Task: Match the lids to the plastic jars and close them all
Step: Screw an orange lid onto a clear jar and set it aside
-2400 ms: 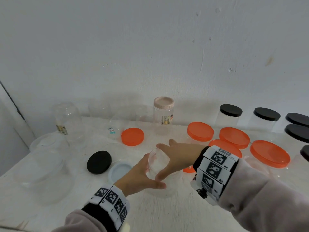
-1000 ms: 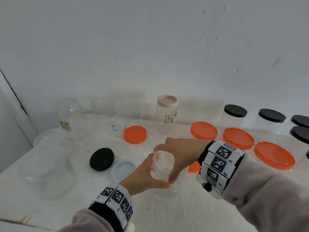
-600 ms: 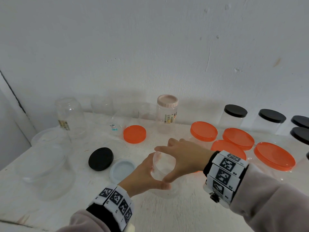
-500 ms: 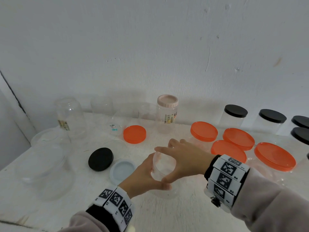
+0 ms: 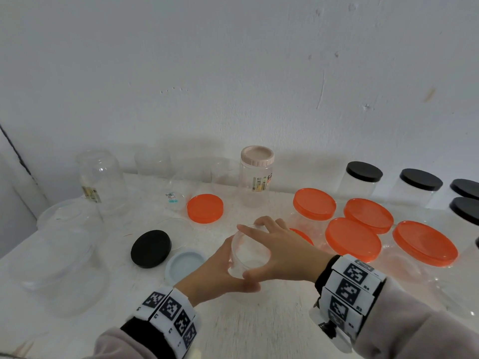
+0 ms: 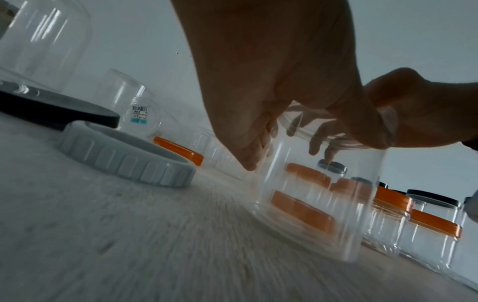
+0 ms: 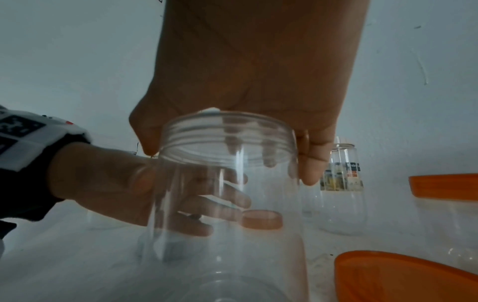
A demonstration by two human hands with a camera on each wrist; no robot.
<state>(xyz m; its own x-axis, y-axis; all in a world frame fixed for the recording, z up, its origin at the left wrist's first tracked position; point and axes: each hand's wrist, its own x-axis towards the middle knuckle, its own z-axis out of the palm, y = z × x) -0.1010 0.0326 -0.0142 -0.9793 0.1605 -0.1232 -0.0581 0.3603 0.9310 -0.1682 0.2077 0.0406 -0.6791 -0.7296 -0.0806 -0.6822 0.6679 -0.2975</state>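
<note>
A white counter (image 5: 259, 327) is seen; on it, a black lid (image 5: 151, 248) lies, a pale blue lid (image 5: 184, 264) just beside it, an orange lid (image 5: 205, 208) behind.

black-lidded jars (image 5: 465, 200) cut by head view's right edge, clear jar (image 6: 310, 204) base motion-blurred (left wrist view)
</note>
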